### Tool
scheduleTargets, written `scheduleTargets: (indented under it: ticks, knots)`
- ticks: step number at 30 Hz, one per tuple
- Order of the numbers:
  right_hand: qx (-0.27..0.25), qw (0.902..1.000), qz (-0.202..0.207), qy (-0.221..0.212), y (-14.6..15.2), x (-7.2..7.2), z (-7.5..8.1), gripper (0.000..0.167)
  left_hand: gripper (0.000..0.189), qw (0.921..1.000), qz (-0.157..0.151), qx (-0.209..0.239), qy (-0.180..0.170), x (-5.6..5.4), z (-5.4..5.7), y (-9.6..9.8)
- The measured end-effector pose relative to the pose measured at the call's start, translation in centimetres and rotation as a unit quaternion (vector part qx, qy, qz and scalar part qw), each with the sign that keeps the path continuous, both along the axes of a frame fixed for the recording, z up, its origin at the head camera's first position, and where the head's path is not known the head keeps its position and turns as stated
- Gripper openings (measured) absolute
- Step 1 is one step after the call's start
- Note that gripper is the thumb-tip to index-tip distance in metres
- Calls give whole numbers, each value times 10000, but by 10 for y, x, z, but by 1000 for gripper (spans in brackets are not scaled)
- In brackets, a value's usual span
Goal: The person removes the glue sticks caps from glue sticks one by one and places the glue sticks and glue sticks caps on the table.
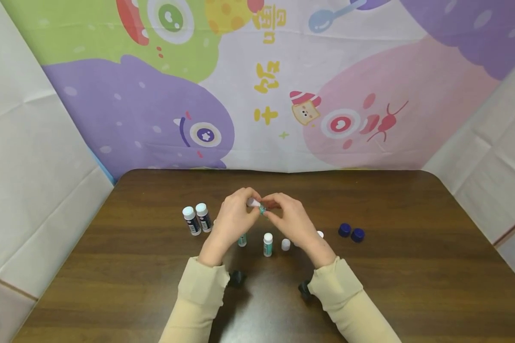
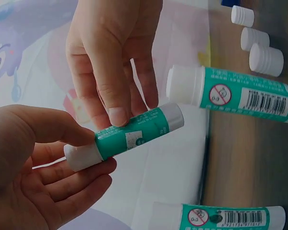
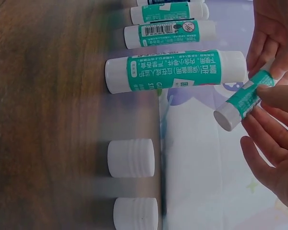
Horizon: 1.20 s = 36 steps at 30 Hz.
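Both hands hold one green-and-white glue stick [image 2: 134, 134] above the table, tilted. My left hand [image 2: 48, 158] pinches it at one white end between thumb and fingers. My right hand [image 3: 278, 139] grips the green label part with its thumb and fingers, leaving the other white end [image 3: 226, 117] exposed. Below the hands, a green-label glue stick [image 1: 268, 245] stands upright on the table. Another green one [image 1: 242, 239] stands to its left, partly hidden by my left hand. Loose white caps [image 3: 131, 158] sit to the right, one partly behind my right wrist in the head view.
Two dark-blue-label glue sticks [image 1: 191, 221] stand on the left of the brown table [image 1: 124, 267]. Two dark blue caps [image 1: 351, 232] lie to the right of the right hand. A cartoon-print cloth [image 1: 279, 143] hangs behind the table's far edge.
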State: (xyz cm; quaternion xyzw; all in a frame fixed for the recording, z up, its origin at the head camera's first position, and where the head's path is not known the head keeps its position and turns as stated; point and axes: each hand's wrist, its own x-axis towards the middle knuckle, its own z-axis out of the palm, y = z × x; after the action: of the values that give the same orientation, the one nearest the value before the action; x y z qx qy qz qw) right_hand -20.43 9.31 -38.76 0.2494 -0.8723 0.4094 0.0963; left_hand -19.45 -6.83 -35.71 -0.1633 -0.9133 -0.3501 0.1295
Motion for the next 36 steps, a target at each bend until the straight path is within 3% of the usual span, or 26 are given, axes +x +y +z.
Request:
scheduleTargets:
  ticks: [16, 26, 36]
  knots:
    - [64, 9999, -12, 100, 2, 0, -2, 23, 15, 9991, -201, 350, -156, 4, -1, -2]
    - [148, 9998, -27, 133, 4, 2, -2, 20, 11, 9985, -401, 314, -199, 3, -1, -6]
    - [241, 9994, -28, 244, 4, 2, -4, 19, 9, 9977, -382, 453, -337, 3, -5, -8]
